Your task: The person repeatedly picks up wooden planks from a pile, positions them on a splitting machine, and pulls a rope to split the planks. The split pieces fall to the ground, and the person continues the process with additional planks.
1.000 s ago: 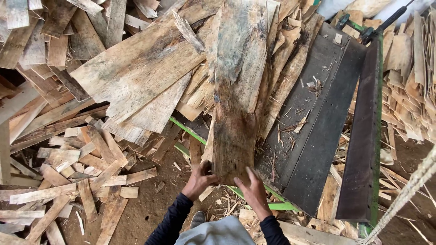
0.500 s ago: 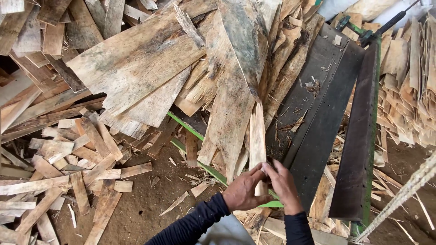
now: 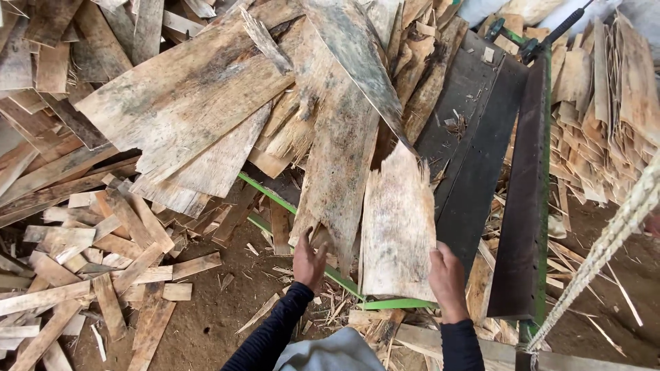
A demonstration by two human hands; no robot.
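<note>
Left hand (image 3: pixel 309 260) grips the lower edge of a long veneer sheet (image 3: pixel 342 161) lying across the green frame (image 3: pixel 275 199), fingers curled over it. Right hand (image 3: pixel 447 278) holds the lower right edge of a shorter split veneer piece (image 3: pixel 399 227), apparently pinched between thumb and fingers, just beside the dark cutter table (image 3: pixel 474 137). Scrap strips (image 3: pixel 103 247) litter the dirt floor.

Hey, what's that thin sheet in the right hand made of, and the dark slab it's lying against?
The thin sheet looks like raw wood veneer: pale, unfinished, with lengthwise grain, grey staining and a splintered top edge. The right hand holds its lower corner. The dark slab seems to be metal, though painted board is possible: flat, smooth, matte black, straight-edged, on a green frame.
</note>
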